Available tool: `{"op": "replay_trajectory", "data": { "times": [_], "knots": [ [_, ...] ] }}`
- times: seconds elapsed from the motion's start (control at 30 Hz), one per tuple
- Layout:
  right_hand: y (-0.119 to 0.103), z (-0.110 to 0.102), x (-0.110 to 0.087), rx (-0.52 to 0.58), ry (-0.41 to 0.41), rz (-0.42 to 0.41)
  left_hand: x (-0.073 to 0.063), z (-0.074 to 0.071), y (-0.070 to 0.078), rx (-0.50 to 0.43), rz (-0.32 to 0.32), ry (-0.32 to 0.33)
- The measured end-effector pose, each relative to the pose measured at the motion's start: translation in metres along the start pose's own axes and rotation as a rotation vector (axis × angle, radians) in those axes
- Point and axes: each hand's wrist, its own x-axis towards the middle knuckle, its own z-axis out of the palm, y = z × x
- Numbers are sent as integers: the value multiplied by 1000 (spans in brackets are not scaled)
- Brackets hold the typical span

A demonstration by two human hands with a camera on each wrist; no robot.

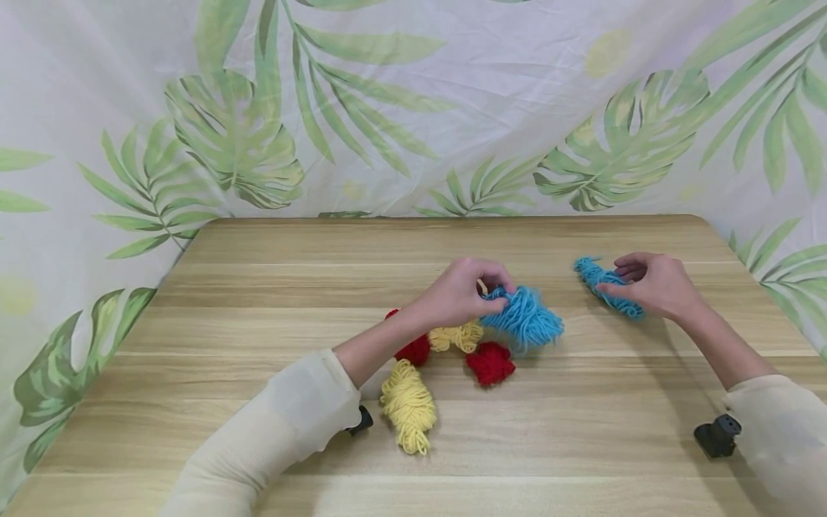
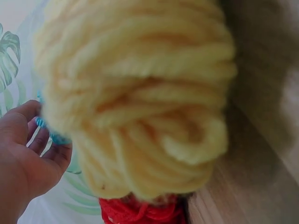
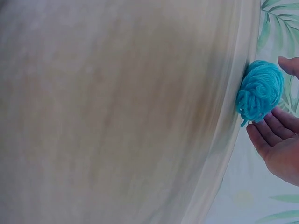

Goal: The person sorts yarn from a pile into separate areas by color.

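My left hand (image 1: 461, 291) pinches one end of a bundle of blue yarn (image 1: 526, 317) right of the table's middle. In the left wrist view a large yellow yarn bundle (image 2: 140, 93) hides most of the blue one. Farther right, my right hand (image 1: 655, 283) is over a second blue yarn bundle (image 1: 597, 283). Its thumb stands apart from the yarn in the right wrist view, with the fingers (image 3: 275, 128) on the other side of the blue bundle (image 3: 261, 88); whether they touch it I cannot tell.
Near my left hand lie a pale yellow yarn bundle (image 1: 455, 336), a red one (image 1: 491, 363), another red one (image 1: 413, 350) partly behind my forearm, and a longer yellow bundle (image 1: 409, 406). The wooden table (image 1: 291, 251) meets a leaf-patterned cloth (image 1: 388, 108) at its far edge.
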Motion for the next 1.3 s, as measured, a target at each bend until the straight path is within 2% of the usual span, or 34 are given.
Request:
{"op": "replay_trajectory", "data": {
  "times": [0.37, 0.7, 1.07, 1.3],
  "knots": [
    [-1, -2, -1, 12, -3, 11, 10, 2, -1, -28, -61, 22],
    [-1, -3, 0, 15, -3, 10, 19, 8, -4, -2, -105, 55],
    [-2, -2, 0, -5, -19, 9, 27, 12, -4, 8, -119, 51],
    [-2, -2, 0, 3, -22, 11, 32, 13, -3, 15, -151, 48]
  ]
}}
